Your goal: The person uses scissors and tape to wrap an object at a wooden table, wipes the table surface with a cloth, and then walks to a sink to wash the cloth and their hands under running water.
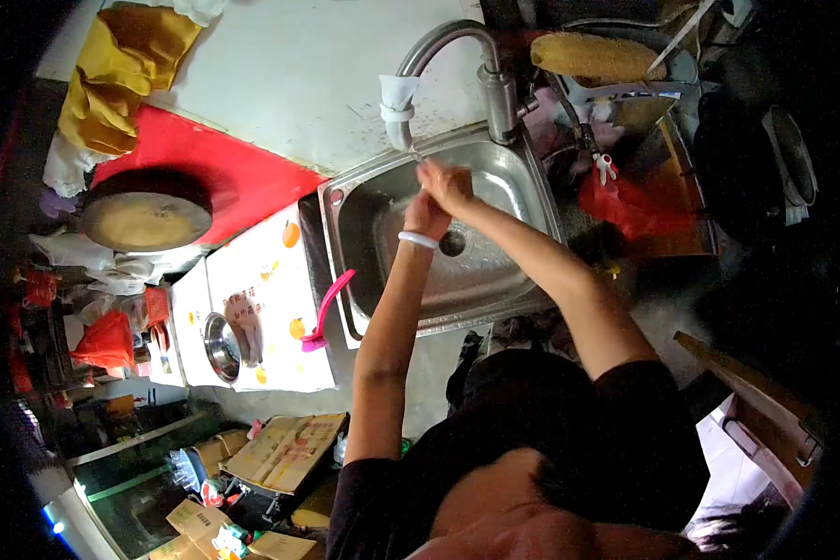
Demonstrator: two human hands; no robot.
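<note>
Under the faucet (453, 33), over the steel sink (369, 219), my two hands are pressed together. A thin stream of water runs from the spout, which has a white cloth or plastic piece (399, 98) wrapped round it. My right hand (450, 187) is closed over my left hand (427, 217), slightly blurred. The left fingers are mostly hidden beneath the right ones. A white bangle (418, 240) circles my left wrist. Below my hands, the drain (452, 243) shows in the basin floor. No object is visible between the hands.
A pink-handled brush (329, 313) lies by the sink's left edge. Further left are a metal bowl (222, 347), a round board (147, 221) and a yellow cloth (112, 84). A loofah-like gourd (595, 58) lies at upper right. Cardboard (285, 453) is at lower left.
</note>
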